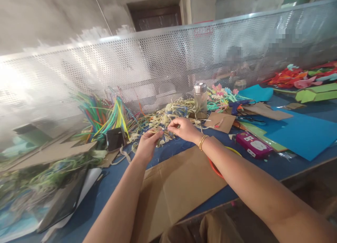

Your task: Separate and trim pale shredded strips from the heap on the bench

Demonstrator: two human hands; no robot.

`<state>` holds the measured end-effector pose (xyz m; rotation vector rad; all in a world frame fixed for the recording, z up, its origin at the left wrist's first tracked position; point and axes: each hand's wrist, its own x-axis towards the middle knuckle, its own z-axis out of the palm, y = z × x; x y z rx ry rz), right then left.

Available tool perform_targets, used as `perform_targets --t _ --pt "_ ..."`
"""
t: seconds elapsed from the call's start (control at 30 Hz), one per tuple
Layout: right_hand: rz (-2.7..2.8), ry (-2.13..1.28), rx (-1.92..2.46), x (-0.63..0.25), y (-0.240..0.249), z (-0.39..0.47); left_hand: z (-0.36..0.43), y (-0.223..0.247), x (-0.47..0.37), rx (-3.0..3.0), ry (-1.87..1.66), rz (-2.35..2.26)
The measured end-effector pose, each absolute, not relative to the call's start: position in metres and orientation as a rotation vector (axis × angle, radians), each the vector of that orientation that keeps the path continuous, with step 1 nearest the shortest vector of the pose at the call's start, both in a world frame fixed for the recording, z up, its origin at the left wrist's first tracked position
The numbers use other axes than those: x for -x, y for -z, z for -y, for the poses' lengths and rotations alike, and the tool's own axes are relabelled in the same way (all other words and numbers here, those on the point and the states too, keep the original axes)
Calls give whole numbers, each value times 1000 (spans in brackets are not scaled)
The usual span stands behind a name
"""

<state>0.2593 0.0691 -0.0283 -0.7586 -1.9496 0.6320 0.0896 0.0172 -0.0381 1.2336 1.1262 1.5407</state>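
My left hand (149, 142) is closed in a pinch above the blue tabletop (168, 155). What lies between its thumb and fingers is too small and blurred to name. Just to its right, my right hand (185, 130), with a gold bracelet (202, 142) on the wrist, is also pinched closed. Its fingertips are near those of the left hand, and I cannot make out what they hold. Right behind both hands spreads a loose pile of pale, curly strips (171, 109) with some blue bits. A sheet of brown cardboard (181, 180) lies below my forearms.
Coloured stems (105, 113) and a dark phone (115, 139) are at left. A steel-lidded bottle (200, 97) stands behind the hands. On the right are a magenta box (253, 144), blue sheets (302, 130), scissors (252, 121) and red petals (286, 77). A perforated metal screen (163, 60) runs behind.
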Motion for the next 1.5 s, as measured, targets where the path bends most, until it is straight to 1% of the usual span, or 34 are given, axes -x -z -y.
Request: perform_targets --t 0.2,0.47,0.67,0.9,1.17,1.33,1.43,1.5 --pt "1930 -617 797 -263 32 -75 -20 40 -86 -1058 -1565 -1127" --pt "1812 -615 886 -264 32 -75 -20 35 -85 -677 -1675 -1005" --pt "1847 -589 857 -259 31 -68 -18 33 -89 -662 -1697 -926" --pt "1940 -567 950 -262 32 -69 -15 28 -92 -739 -1673 -957" --pt "2023 -381 1121 -277 23 -76 -21 33 -85 -736 -1729 -1065" --pt "1978 -297 1300 -297 -6 -80 -21 32 -85 -735 -1736 -1063" --pt "2265 -130 1452 -310 -27 -57 -21 32 -85 -754 -1717 -1073" --pt "2491 35 1608 -322 -31 -30 -21 32 -85 -772 -1694 -1071"
